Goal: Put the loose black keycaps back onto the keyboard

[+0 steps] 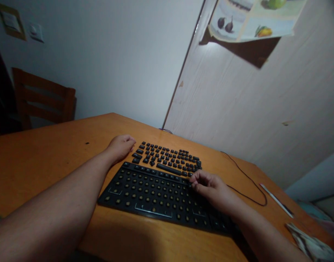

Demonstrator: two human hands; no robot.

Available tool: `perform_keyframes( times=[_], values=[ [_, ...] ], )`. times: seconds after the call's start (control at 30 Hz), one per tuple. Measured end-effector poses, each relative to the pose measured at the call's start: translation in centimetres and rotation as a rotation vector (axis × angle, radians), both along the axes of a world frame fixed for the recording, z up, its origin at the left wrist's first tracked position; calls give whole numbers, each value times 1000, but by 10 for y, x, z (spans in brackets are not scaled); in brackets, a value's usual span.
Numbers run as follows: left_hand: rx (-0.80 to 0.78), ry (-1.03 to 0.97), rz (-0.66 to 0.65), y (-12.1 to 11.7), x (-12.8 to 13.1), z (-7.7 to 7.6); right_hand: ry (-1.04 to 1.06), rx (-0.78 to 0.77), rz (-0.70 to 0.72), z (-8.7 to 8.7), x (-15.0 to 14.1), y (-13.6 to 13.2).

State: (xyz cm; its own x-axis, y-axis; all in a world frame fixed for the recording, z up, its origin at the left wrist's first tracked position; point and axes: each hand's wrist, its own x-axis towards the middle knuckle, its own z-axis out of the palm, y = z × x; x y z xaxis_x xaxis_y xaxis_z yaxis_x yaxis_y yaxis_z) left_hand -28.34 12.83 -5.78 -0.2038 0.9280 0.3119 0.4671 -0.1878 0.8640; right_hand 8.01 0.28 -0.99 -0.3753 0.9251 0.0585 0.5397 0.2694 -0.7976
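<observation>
A black keyboard [156, 193] lies slanted on the wooden table [123, 236], most of its keycaps off and the small key posts showing. Along its top edge a row of keys is still in place. Behind it, loose black keycaps [167, 157] are laid out in rows, with the long space bar [169, 169] nearest the keyboard. My right hand [210, 185] is over the keyboard's upper right part, thumb and fingertips pinched together by the top row; whatever is between them is hidden. Beside the left end of the keycaps, my left hand [121, 146] rests on the table, fingers curled closed.
A thin black cable [254, 200] loops over the table at right. Beyond it lie a white strip [277, 201] and a crumpled cloth [311, 242]. One small dark piece [87, 143] sits at left. A wooden chair [44, 98] stands past the table; walls rise behind.
</observation>
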Motion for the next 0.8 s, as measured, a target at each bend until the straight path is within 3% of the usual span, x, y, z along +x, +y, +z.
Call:
perform_keyframes(
  times=[0.57, 0.8],
  values=[
    [-10, 31, -11, 1, -1, 0, -356, 266, 30, 6, 0, -4],
    [-14, 3, -1, 1, -1, -1, -358, 286, 72, 11, 1, -3]
  ],
)
